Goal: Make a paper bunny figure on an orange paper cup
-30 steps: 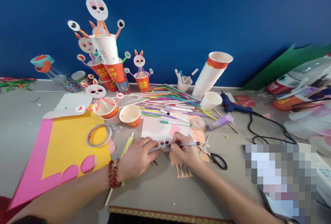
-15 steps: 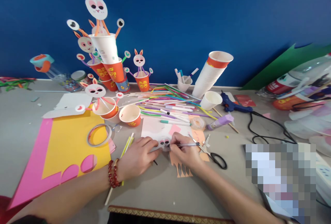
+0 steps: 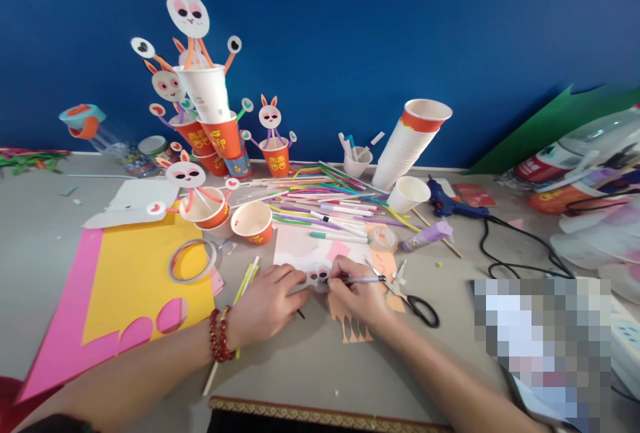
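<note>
A round white paper rabbit face (image 3: 319, 274) with two dark eyes and pink patches lies at the front edge of a white paper sheet (image 3: 287, 246). My left hand (image 3: 273, 296), with a red bead bracelet at its wrist, pinches the left edge of the face with thumb and forefinger. From the right, my right hand (image 3: 357, 290) is closed around a pen (image 3: 367, 279), its tip down at the lower part of the face. Peach paper scraps (image 3: 354, 330) stick out under my right hand. Scissors (image 3: 417, 306) with black handles lie just right of it.
Paper-cup rabbits (image 3: 187, 13) stand at the back left. Straws and markers (image 3: 325, 203) cover the middle. A leaning cup stack (image 3: 413, 140), a glue gun (image 3: 453, 203) and a glue stick (image 3: 425, 236) are to the right. Tape (image 3: 213, 263) rests on yellow card (image 3: 135, 273).
Both hands keep almost the same place over the rabbit face, and the pen stays at it. The whole view has shifted very slightly.
</note>
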A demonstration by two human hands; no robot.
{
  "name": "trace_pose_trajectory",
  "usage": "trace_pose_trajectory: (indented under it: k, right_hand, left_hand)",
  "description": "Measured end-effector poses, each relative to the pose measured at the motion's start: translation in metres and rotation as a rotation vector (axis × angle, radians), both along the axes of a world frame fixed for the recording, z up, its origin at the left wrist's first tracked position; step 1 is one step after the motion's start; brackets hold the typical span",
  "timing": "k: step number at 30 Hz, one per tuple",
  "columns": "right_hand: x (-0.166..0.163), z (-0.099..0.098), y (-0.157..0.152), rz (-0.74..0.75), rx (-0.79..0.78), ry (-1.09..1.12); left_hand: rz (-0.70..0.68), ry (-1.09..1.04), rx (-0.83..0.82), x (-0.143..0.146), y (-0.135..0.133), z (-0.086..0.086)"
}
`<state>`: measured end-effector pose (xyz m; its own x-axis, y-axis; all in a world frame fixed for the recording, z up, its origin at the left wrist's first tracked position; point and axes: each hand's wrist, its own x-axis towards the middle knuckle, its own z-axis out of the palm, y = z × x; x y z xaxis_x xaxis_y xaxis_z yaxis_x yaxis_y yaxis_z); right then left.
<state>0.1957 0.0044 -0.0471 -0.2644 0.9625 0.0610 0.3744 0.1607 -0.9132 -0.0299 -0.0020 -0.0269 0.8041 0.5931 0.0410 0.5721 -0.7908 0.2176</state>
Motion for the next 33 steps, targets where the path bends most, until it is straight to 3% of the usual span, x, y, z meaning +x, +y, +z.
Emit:
trace_pose_trajectory:
  k: [33]
  right_hand:
    - [0.0008, 0.0000, 0.0007, 0.002, -0.006, -0.008]
  left_hand:
    - [0.003, -0.032, 0.004, -0.0003, 0.0003, -0.0012]
